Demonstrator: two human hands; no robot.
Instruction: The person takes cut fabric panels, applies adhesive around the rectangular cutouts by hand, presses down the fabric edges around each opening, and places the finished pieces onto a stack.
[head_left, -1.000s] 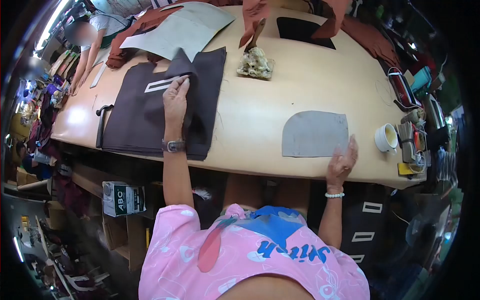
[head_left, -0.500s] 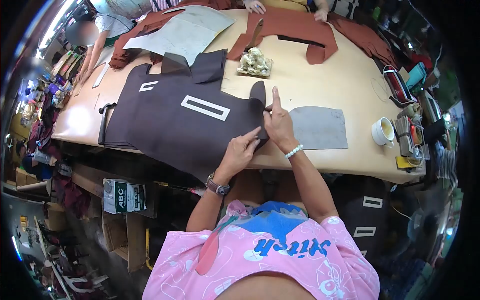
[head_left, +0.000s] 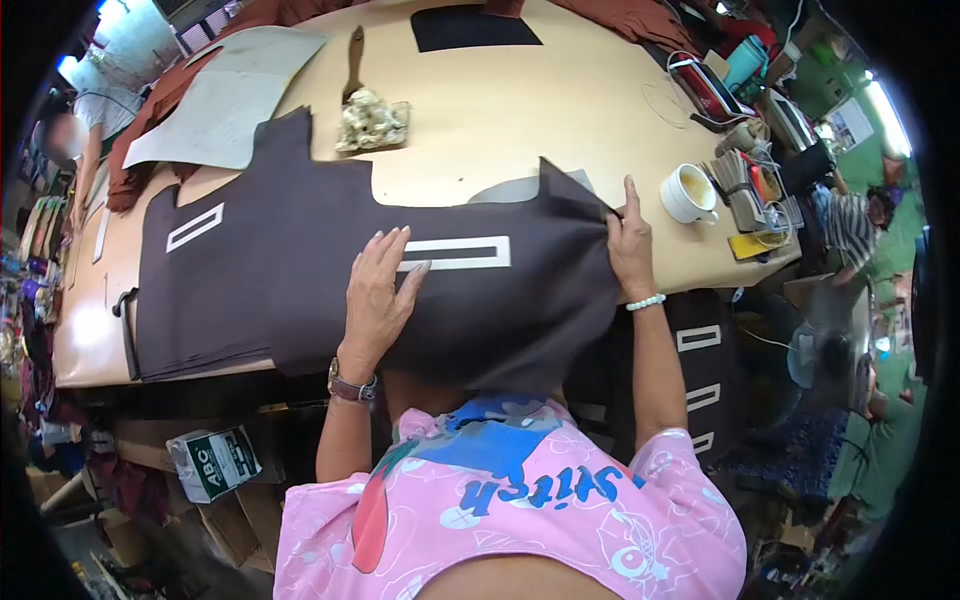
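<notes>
A dark brown fabric panel (head_left: pixel 290 260) lies on the table over other dark layers, its front part hanging past the edge. It carries two white rectangular frames, one at its left (head_left: pixel 195 228) and a longer one at its middle (head_left: pixel 480 252). My left hand (head_left: pixel 378 300) rests on the panel with fingers apart, partly covering the left end of the longer frame. At the panel's right end, my right hand (head_left: pixel 628 245) pinches the edge, its index finger pointing up. Folds run across the fabric from that grip. A grey template (head_left: pixel 500 190) shows partly behind the panel.
A brush (head_left: pixel 355 70) stands in a clotted pale mass (head_left: pixel 373 122). A white cup (head_left: pixel 688 193) sits right, beside bundled pieces (head_left: pixel 738 190). A black clamp-like bar (head_left: pixel 127 330) is at the left edge, a pale sheet (head_left: pixel 225 100) at the back left. Another person's arm (head_left: pixel 88 165) shows far left.
My right hand has taken the panel's edge and drawn it rightward. My left hand has moved left and lies flat. The view has shifted, and a dark piece now shows at the back.
</notes>
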